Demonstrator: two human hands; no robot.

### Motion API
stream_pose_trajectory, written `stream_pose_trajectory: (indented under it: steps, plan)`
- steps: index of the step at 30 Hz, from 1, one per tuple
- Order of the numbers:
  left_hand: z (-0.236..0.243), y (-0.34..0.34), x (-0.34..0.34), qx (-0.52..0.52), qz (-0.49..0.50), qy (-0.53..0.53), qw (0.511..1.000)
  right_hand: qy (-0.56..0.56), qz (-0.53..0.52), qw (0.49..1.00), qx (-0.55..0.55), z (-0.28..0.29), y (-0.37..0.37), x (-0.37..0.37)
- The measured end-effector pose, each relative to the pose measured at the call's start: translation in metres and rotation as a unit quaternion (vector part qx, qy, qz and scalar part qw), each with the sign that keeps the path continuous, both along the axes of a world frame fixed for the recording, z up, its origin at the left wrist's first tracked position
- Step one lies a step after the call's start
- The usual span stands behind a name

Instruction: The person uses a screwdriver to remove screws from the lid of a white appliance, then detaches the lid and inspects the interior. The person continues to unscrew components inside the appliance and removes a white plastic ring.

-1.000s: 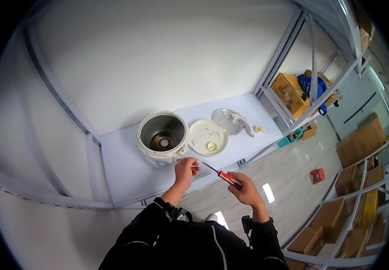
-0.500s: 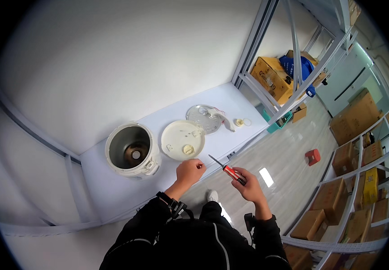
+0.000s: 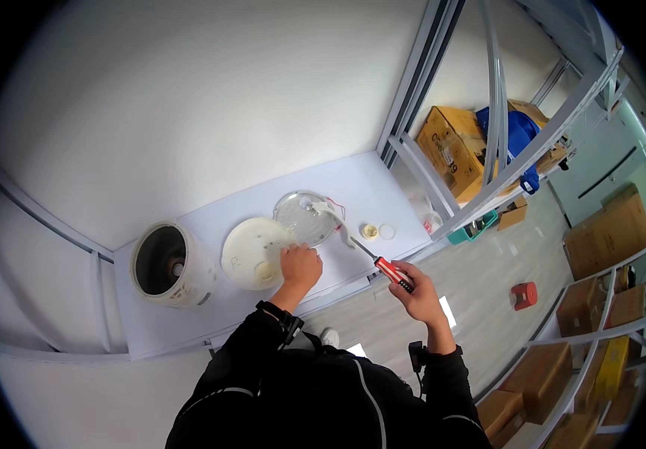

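My right hand [image 3: 415, 292] is closed round a red-and-black handled screwdriver [image 3: 393, 273], its tip pointing up-left over the white shelf top [image 3: 173, 333]. My left hand [image 3: 300, 262] has curled fingers at the right edge of a round white lid [image 3: 244, 251]; what they grip is hidden. A pale yellow round part lies on the lid. Just beyond sits a round metal plate [image 3: 300, 217] with a curved white piece [image 3: 341, 224]. A small yellowish part [image 3: 370, 232] and a thin ring [image 3: 386, 224] lie to the right. The white cooker body [image 3: 196, 277] stands open at left.
Metal uprights [image 3: 416, 71] frame the bench. Yellow cartons [image 3: 450, 150], a blue item [image 3: 521, 138] and a turquoise bin [image 3: 459, 235] are at upper right. Shelving with brown boxes [image 3: 540, 374] lines the right side. A red object [image 3: 525, 295] is on the floor.
The bench items have shifted left in the view, the cooker most visibly. My left hand has moved forward to the lid's edge. The screwdriver, still in my right hand, appears slightly farther right.
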State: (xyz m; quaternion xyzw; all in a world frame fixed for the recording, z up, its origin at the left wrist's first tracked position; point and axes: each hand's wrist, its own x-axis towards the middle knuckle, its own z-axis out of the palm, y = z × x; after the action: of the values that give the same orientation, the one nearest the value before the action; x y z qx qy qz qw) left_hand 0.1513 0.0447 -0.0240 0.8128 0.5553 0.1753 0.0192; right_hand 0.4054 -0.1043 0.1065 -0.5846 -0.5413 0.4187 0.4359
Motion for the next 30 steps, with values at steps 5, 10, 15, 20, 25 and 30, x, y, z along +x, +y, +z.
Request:
stream_pose_trajectory:
  steps: [5, 10, 15, 20, 25, 30]
  plan:
    - [0.005, 0.025, 0.012, 0.001, 0.053, 0.041, 0.998, 0.026, 0.019, 0.999, -0.025, -0.003, 0.019, 0.037]
    - [-0.006, 0.038, 0.012, -0.005, 0.093, 0.087, 0.992, 0.022, 0.041, 0.998, -0.03, -0.003, 0.034, 0.052]
    - [-0.006, 0.048, 0.016, -0.016, 0.142, 0.123, 0.982, 0.008, 0.056, 0.998, -0.017, -0.015, 0.043, 0.068]
    - [-0.005, 0.06, 0.015, 0.005, 0.149, 0.105, 0.983, 0.053, 0.066, 0.995, -0.042, -0.012, 0.046, 0.073]
    - [-0.011, 0.062, 0.016, -0.007, 0.158, 0.083, 0.984, 0.029, 0.07, 0.997, -0.018, -0.014, 0.045, 0.083]
    - [-0.006, 0.055, 0.013, -0.042, 0.138, 0.02, 0.989, 0.056, 0.072, 0.996, 0.001, -0.017, 0.051, 0.085]
